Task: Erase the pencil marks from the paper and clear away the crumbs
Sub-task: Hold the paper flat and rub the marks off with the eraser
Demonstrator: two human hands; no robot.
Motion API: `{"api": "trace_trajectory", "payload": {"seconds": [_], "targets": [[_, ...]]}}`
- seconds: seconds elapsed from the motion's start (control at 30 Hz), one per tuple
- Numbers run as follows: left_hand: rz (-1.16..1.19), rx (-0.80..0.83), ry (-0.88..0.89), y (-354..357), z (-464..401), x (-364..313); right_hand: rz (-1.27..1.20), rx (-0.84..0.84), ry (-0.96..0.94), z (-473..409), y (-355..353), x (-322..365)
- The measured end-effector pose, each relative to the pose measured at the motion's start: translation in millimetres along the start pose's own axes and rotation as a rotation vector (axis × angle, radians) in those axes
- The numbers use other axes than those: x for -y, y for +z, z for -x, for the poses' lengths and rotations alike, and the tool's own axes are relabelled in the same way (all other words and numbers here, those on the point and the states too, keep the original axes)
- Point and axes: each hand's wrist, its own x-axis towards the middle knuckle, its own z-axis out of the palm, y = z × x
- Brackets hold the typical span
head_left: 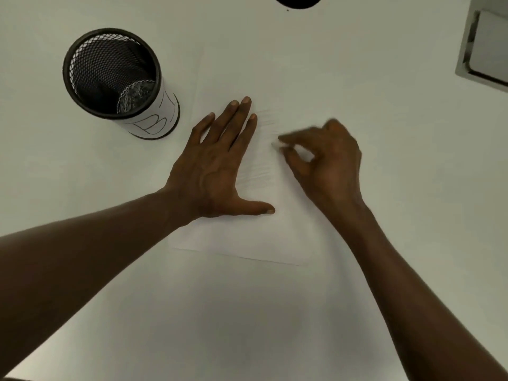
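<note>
Lying flat, white paper [247,237], faint pencil marks [259,177], blurred eraser [275,145]

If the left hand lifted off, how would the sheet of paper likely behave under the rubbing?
The paper looks thin and floppy, so it would probably slide or wrinkle on the smooth table. The left hand, pressed flat, seems to anchor it while the right hand rubs.

Both forearms are bare from the picture's lower edge up to the wrists, with no sleeve showing. The bare left hand [211,171] has short, trimmed nails, visible on its fingers and thumb, and raised tendons and veins across its back. The bare right hand [327,160] is blurred, so its nails cannot be made out.
</note>
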Motion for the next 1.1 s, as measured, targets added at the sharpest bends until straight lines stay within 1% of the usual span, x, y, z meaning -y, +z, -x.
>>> {"api": "trace_trajectory", "payload": {"seconds": [0.07, 0.2, 0.27, 0.4, 0.47, 0.57, 0.63, 0.73, 0.8, 0.87, 0.9, 1.03, 1.1], "targets": [[0.01, -0.01, 0.006, 0.2, -0.7, 0.4, 0.002, -0.028, -0.004, -18.2, 5.2, -3.6], [-0.005, 0.023, 0.017, -0.2, -0.1, 0.9, -0.063, 0.042, 0.007, 28.0, -12.0, -5.3], [-0.012, 0.029, 0.022, 0.0, -1.1, 1.7, -0.064, 0.069, 0.026, 33.8, -16.3, -6.3], [-0.006, 0.019, 0.012, 0.4, -1.1, 1.4, -0.011, 0.005, -0.001, -17.2, -8.4, -12.4], [0.002, 0.012, 0.012, 1.2, -1.8, 1.3, -0.017, -0.008, -0.012, -21.3, -9.9, -15.2], [-0.005, 0.013, -0.003, 1.9, -1.0, 1.1, -0.048, 0.083, -0.016, 13.8, -24.5, -18.4], [-0.006, 0.008, 0.0, 2.0, -1.2, 1.5, -0.064, 0.102, -0.001, 22.8, -28.5, -19.1], [-0.009, -0.002, 0.006, 2.7, -0.9, 2.0, -0.045, 0.081, -0.004, -10.1, -18.0, -16.2], [-0.003, -0.022, 0.006, 4.0, -0.5, 2.2, -0.094, 0.12, 0.018, -32.4, -11.9, -12.3], [0.02, -0.044, 0.003, 5.5, -0.4, 2.2, -0.163, 0.134, 0.083, -36.8, -11.5, -9.1], [0.034, -0.056, -0.002, 5.7, -0.4, 2.2, -0.222, 0.122, 0.15, -33.5, -13.2, -7.7], [0.049, -0.089, -0.006, 6.6, 0.0, 2.5, -0.658, 0.087, 0.549, -9.6, -13.0, -0.6], [0.043, -0.089, 0.001, 6.1, -0.2, 1.5, -0.77, 0.049, 0.657, 1.2, -8.2, 0.5]]}}
